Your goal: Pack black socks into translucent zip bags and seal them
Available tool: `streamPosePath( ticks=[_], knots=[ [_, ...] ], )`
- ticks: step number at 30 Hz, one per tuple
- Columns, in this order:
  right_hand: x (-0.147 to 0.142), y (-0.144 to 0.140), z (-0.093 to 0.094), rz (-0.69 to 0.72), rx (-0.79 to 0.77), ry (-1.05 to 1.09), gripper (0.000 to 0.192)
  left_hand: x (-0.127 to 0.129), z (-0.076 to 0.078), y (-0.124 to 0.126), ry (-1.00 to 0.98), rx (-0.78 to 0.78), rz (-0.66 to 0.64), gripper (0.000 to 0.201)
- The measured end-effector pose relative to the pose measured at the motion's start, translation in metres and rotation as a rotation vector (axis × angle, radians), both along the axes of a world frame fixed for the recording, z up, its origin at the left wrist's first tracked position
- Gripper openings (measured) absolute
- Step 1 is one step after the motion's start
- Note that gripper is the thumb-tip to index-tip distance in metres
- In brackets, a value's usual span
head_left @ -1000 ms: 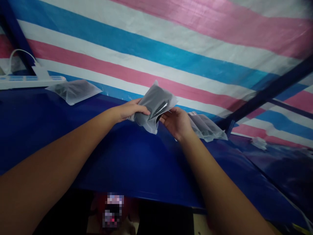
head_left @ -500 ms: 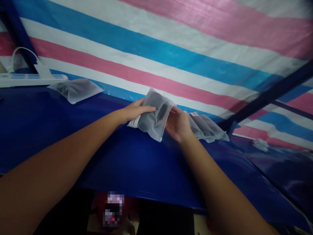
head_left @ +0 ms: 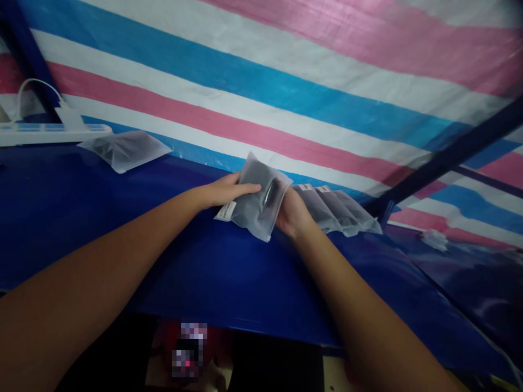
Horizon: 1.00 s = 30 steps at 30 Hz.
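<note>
A frosted plastic bag (head_left: 256,204) with a dark item inside and a white label at its lower left corner is held between both hands, low over the blue table (head_left: 196,272). My left hand (head_left: 223,191) grips its left edge with the thumb on top. My right hand (head_left: 291,213) is mostly behind its right side and holds it from there. Just right of that hand lies a row of similar filled bags (head_left: 339,211), overlapping, against the striped sheet.
One more frosted bag (head_left: 125,148) lies at the far left of the table beside a white power strip (head_left: 49,133) with a plug and cable. A pink, white and blue striped tarp (head_left: 286,71) backs the table. A dark frame bar (head_left: 445,155) slants at right.
The bag has come down from a raised, tilted hold to just above the table, shifting toward the row of bags. My right hand slid behind it.
</note>
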State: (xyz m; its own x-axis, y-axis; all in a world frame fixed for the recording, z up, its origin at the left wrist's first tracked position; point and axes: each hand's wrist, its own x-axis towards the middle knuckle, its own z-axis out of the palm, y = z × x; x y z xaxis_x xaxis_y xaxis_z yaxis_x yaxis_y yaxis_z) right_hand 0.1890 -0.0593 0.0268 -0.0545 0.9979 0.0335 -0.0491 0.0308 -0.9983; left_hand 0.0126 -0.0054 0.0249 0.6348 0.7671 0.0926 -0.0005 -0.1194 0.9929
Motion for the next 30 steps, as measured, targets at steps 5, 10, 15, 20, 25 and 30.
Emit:
streamPosePath(
  ticks=[5,10,15,20,25,30],
  knots=[
    [-0.001,-0.005,-0.003,-0.028,0.026,-0.167,0.045,0.004,-0.008,0.005,0.019,0.006,0.049,0.058],
    [-0.004,-0.005,-0.008,0.031,0.044,-0.027,0.033,0.005,-0.012,0.008,0.076,-0.016,0.096,0.062],
    [-0.007,-0.005,-0.007,0.006,0.038,-0.078,0.037,0.011,-0.008,0.005,0.062,-0.017,0.179,0.055],
    [-0.012,-0.007,-0.006,-0.018,0.036,-0.014,0.038,0.012,-0.003,0.004,-0.084,-0.056,0.328,0.045],
    [-0.016,-0.01,-0.007,0.003,0.01,0.07,0.04,0.012,-0.003,0.008,-0.189,-0.072,0.465,0.038],
    [-0.018,-0.013,-0.005,0.022,0.0,0.154,0.033,0.013,-0.003,0.013,-0.194,-0.053,0.592,0.018]
  ],
)
